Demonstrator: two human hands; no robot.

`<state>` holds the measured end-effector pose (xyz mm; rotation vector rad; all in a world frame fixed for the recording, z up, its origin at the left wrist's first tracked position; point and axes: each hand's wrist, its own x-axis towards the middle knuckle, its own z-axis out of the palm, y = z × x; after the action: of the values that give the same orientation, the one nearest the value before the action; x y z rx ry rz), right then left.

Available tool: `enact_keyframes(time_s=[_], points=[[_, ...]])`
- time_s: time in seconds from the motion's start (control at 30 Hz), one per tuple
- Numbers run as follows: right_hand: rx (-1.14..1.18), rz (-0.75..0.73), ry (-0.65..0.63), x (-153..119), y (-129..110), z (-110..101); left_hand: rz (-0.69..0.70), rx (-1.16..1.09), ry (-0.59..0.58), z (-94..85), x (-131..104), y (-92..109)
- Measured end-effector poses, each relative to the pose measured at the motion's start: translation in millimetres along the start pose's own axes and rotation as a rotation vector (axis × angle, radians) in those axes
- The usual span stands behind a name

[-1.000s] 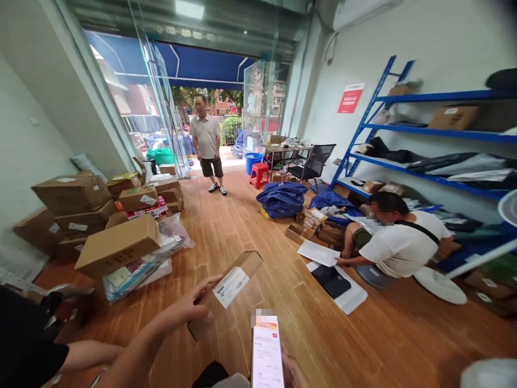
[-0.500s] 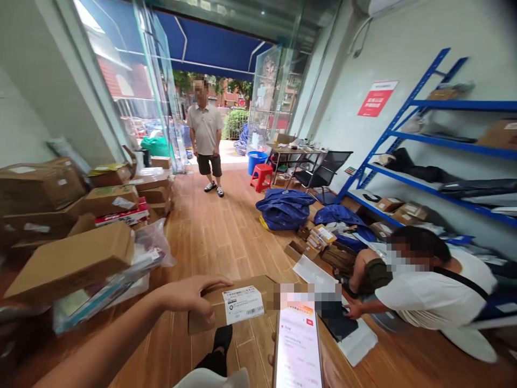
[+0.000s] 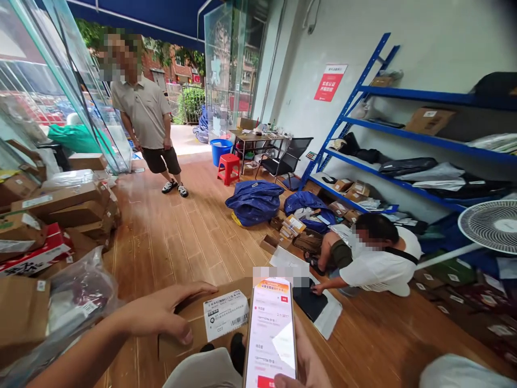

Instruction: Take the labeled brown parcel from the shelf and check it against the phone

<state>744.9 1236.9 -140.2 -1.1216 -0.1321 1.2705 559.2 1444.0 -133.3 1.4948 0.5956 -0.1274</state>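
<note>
My left hand (image 3: 161,312) grips a flat brown cardboard parcel (image 3: 183,337) by its upper left edge. A white barcode label (image 3: 225,314) faces up on the parcel. My right hand (image 3: 309,361) holds a smartphone (image 3: 270,334) upright, its lit screen toward me, partly covering the parcel's right side. Both are low in front of me, above the wooden floor.
Stacked cardboard boxes (image 3: 52,210) and plastic-bagged parcels (image 3: 76,296) fill the left. A person in a white shirt (image 3: 375,264) crouches at right over packages. Another person (image 3: 145,118) stands near the glass door. Blue shelving (image 3: 404,140), blue sacks (image 3: 254,199), a fan (image 3: 490,226) stand right.
The parcel has turned flatter with its label toward me, and the phone has risen in front of it. My view has swung toward the shelves and moved closer to the standing person.
</note>
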Motion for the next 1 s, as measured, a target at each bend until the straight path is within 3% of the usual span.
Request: enact_keyframes(time_s=[0.17,0.33,0.6,1.0], points=[[-0.03,-0.062,0.0,25.1,-22.4,-3.7,-0.005,-0.012,0.051,-1.2,19.2,13.9],[-0.093,-0.036,-0.078,44.7,-42.1,-11.6,0.02,-0.043,0.068,0.0,32.3,22.5],[-0.221,-0.025,-0.349,74.8,-64.1,-36.6,-0.003,0.05,0.105,0.1,48.3,29.8],[-0.201,0.044,-0.381,77.3,-75.5,-26.5,0.008,0.012,0.105,3.8,53.8,27.1]])
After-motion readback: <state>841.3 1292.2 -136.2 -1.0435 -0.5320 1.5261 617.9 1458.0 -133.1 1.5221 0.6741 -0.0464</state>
